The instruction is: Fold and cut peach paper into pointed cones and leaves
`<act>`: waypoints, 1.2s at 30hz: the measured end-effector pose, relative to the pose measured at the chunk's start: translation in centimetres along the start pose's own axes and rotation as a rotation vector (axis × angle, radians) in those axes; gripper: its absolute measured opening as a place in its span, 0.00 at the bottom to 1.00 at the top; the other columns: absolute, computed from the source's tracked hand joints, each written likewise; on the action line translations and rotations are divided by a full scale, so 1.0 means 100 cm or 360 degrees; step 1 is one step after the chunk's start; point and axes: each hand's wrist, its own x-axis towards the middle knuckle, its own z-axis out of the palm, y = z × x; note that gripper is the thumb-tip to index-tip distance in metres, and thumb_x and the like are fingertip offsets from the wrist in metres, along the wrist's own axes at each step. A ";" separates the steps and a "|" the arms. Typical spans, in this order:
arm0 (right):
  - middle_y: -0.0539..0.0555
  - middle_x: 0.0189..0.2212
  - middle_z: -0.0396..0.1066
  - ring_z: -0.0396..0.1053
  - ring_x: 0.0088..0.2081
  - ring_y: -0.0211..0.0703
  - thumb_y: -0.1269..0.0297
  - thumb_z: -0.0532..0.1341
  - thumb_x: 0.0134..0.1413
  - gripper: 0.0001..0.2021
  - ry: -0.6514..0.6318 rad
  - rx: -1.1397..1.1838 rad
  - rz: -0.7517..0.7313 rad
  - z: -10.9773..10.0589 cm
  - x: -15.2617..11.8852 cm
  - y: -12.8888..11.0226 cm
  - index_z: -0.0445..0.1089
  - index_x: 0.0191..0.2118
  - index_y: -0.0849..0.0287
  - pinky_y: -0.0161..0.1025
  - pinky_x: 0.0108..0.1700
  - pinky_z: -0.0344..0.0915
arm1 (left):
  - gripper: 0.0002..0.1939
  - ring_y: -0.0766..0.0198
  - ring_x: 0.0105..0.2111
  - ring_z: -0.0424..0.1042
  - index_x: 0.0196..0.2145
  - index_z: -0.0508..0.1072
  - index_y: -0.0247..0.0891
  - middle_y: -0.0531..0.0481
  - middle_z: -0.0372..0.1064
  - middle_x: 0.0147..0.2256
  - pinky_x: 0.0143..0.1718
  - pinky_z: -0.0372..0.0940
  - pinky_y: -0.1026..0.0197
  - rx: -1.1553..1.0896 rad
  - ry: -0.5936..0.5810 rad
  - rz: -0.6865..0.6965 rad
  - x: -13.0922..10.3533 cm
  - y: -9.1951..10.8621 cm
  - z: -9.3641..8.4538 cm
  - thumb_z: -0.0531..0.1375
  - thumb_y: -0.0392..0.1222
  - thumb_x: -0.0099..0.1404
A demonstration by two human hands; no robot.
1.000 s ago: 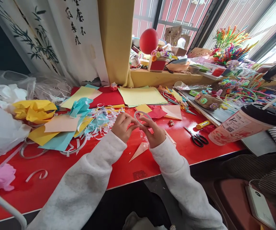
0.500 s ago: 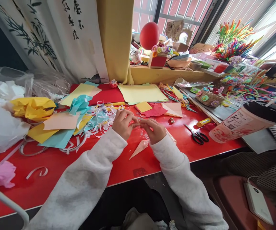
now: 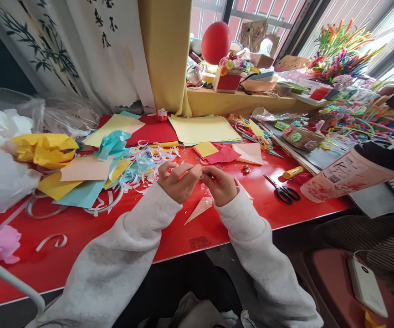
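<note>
Over the middle of the red table (image 3: pixel 197 230), my left hand (image 3: pixel 179 181) and my right hand (image 3: pixel 220 184) meet at the fingertips. Both are closed in a pinch, and whatever lies between them is too small or too hidden to name. Just below them a folded peach paper cone (image 3: pixel 199 209) lies on the tabletop, its point towards the lower left. Another peach paper piece (image 3: pixel 244 189) sticks out from behind my right wrist. Curled white and blue paper strips (image 3: pixel 145 166) are heaped to the left of my left hand.
Black scissors (image 3: pixel 285 193), a yellow glue stick (image 3: pixel 293 172) and a tilted pink drink cup (image 3: pixel 347 175) stand or lie at right. Coloured paper sheets (image 3: pixel 203 129) line the back. Crumpled yellow paper (image 3: pixel 44 149) and a white plastic bag (image 3: pixel 3 177) fill the left. A power bank (image 3: pixel 367 284) rests on a stool.
My fingers have shifted slightly, with my right fingertips more bunched against the left ones. The sliver of pale material seen between them earlier is now hidden. The view has tilted a little.
</note>
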 end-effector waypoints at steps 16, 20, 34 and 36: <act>0.50 0.25 0.69 0.66 0.29 0.38 0.72 0.53 0.46 0.23 -0.0309 -0.0964 -0.0071 -0.008 0.006 0.033 0.55 0.51 0.55 0.36 0.34 0.63 | 0.04 0.65 0.32 0.64 0.27 0.67 0.38 0.51 0.69 0.30 0.36 0.61 0.61 -0.0934 -0.0500 -0.0700 -0.001 -0.012 0.010 0.53 0.37 0.57; 0.56 0.34 0.69 0.67 0.35 0.43 0.73 0.56 0.43 0.28 -0.0358 -0.1043 -0.0031 -0.006 0.007 0.046 0.52 0.53 0.56 0.39 0.37 0.63 | 0.03 0.66 0.30 0.65 0.26 0.67 0.38 0.52 0.69 0.28 0.33 0.61 0.62 -0.1051 -0.0607 -0.0803 -0.006 -0.014 0.013 0.54 0.37 0.55; 0.56 0.36 0.65 0.65 0.38 0.43 0.60 0.63 0.34 0.15 -0.0430 -0.0716 0.0131 -0.021 -0.053 0.019 0.65 0.33 0.59 0.46 0.40 0.62 | 0.15 0.70 0.27 0.64 0.40 0.67 0.45 0.56 0.66 0.24 0.36 0.62 0.65 -0.1334 -0.0813 -0.1012 -0.007 -0.006 0.011 0.55 0.34 0.54; 0.53 0.32 0.66 0.65 0.33 0.39 0.62 0.62 0.36 0.14 -0.0402 -0.0477 0.0242 -0.017 -0.054 0.019 0.64 0.32 0.60 0.41 0.36 0.64 | 0.09 0.69 0.28 0.66 0.34 0.69 0.42 0.56 0.68 0.25 0.36 0.62 0.64 -0.1375 -0.0882 -0.1166 -0.007 -0.005 0.010 0.58 0.37 0.52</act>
